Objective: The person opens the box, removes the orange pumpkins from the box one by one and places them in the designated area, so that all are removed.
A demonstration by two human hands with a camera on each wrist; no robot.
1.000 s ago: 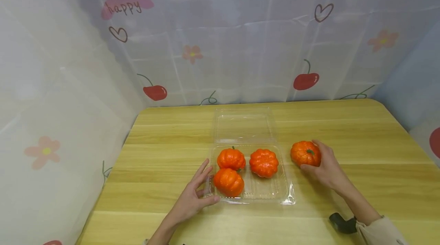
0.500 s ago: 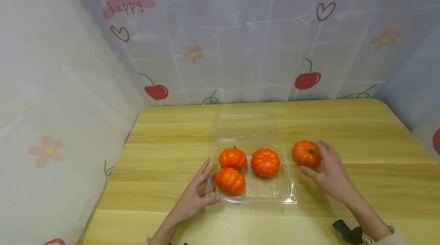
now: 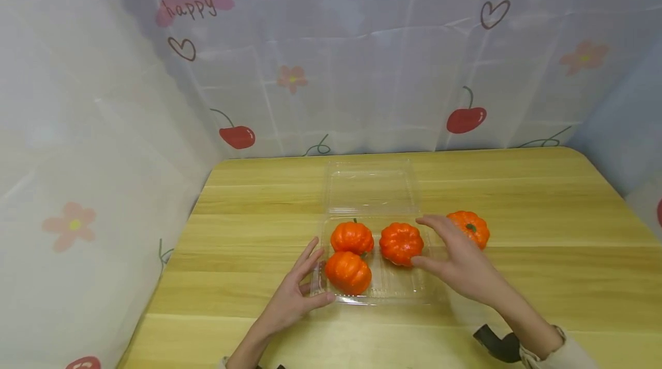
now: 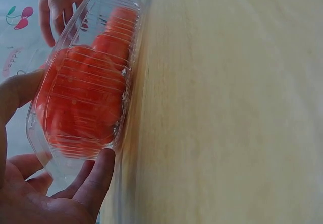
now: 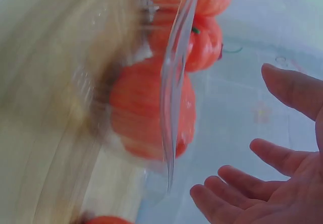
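Note:
A clear plastic clamshell box (image 3: pixel 390 285) stands with its lid (image 3: pixel 369 191) folded back. Inside, two orange toy pumpkins (image 3: pixel 349 274) touch on the left, and another pumpkin (image 3: pixel 399 243) sits upper right. My left hand (image 3: pixel 287 303) rests on the box's left front corner, thumb at the front rim, fingers loosely spread along the side. Reaching over the right rim, my right hand (image 3: pixel 465 265) has its thumb and fingers spread beside the right-hand pumpkin. The right wrist view shows those fingers (image 5: pixel 277 158) holding nothing. A fourth pumpkin (image 3: pixel 477 231) lies outside, partly hidden behind that hand.
The wooden table (image 3: pixel 248 202) backs onto a printed curtain (image 3: pixel 357 93), with more curtain at both sides. A black curved strap-like piece (image 3: pixel 497 345) shows beside the right sleeve (image 3: pixel 555 352).
My right hand has let go of the pumpkin outside the box and moved left over the box's right rim. My left hand has stayed at the box's corner.

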